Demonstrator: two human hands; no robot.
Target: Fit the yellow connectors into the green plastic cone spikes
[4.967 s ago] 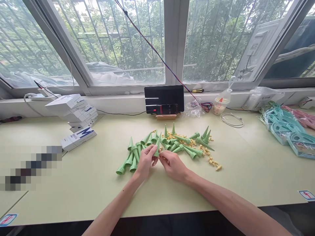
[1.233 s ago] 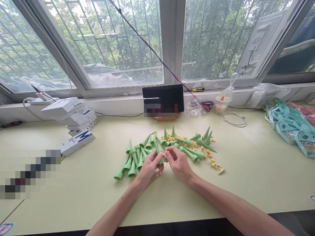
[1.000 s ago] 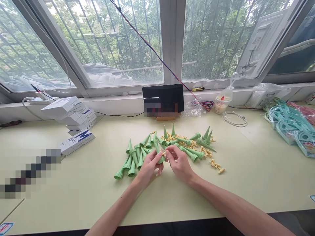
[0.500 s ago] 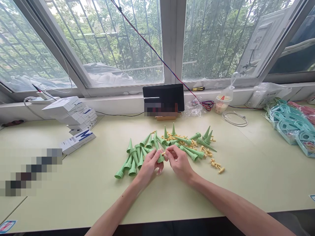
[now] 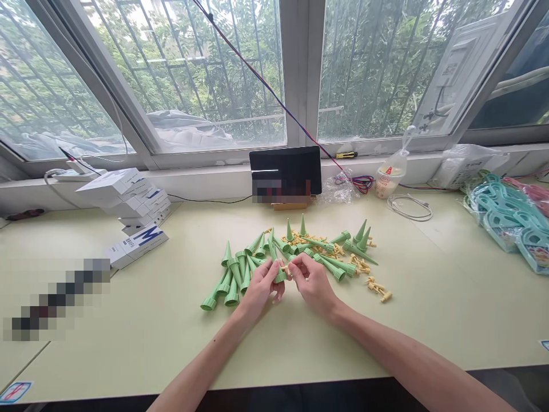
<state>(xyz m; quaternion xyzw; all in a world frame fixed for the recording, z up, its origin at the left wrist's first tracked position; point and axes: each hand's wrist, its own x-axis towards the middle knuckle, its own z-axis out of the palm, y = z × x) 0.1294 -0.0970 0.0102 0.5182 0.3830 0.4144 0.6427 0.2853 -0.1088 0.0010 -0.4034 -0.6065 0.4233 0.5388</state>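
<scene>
Within the left grip (image 5: 262, 280), tapering green cone (image 5: 275, 254), ridged base (image 5: 280, 277).

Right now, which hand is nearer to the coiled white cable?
Right: the right hand is in front and left of the white cable; the left hand is farther left.

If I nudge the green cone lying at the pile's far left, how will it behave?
The green cone would probably swing in an arc, since it tapers from a wide end. It's likely light, as that end looks open and hollow. Its smooth, straight-sided plastic look suggests it's stiff rather than floppy.
</scene>
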